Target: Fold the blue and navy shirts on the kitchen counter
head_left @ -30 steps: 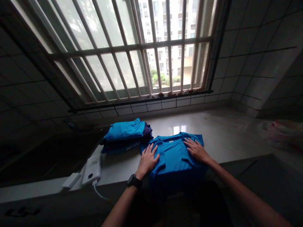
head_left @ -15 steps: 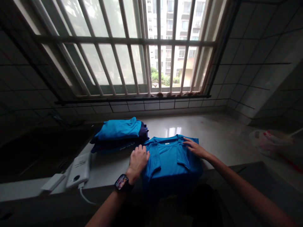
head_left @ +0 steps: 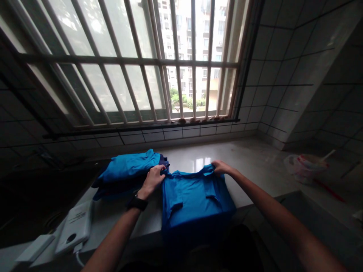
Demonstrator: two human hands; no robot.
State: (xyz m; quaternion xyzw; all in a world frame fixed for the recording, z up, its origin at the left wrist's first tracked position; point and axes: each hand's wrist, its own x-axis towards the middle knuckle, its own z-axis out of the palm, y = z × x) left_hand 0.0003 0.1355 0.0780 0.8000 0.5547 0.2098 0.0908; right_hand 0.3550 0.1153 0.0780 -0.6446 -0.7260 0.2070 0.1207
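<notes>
A folded blue T-shirt [head_left: 195, 204] lies on the pale stone countertop [head_left: 255, 162], its sleeves tucked in and its lower part hanging over the front edge. My left hand [head_left: 153, 179] is closed on the shirt's shoulder next to the collar, and it also nearly touches the folded stack of blue and dark clothes [head_left: 127, 170]. My right hand [head_left: 221, 167] pinches the opposite shoulder, raising the fabric a little. A black watch [head_left: 137, 203] sits on my left wrist.
A white power bank [head_left: 75, 226] with a cable and a white adapter [head_left: 35, 247] lie at the front left. A dark sink [head_left: 36, 192] lies to the left. A plastic bag [head_left: 306, 168] stands at the right. A barred window [head_left: 127, 64] and tiled wall back the counter.
My hands have moved from lying on the shirt to its top edge and now pinch both shoulders. The collar area has lifted slightly. The view has shifted as my head moved.
</notes>
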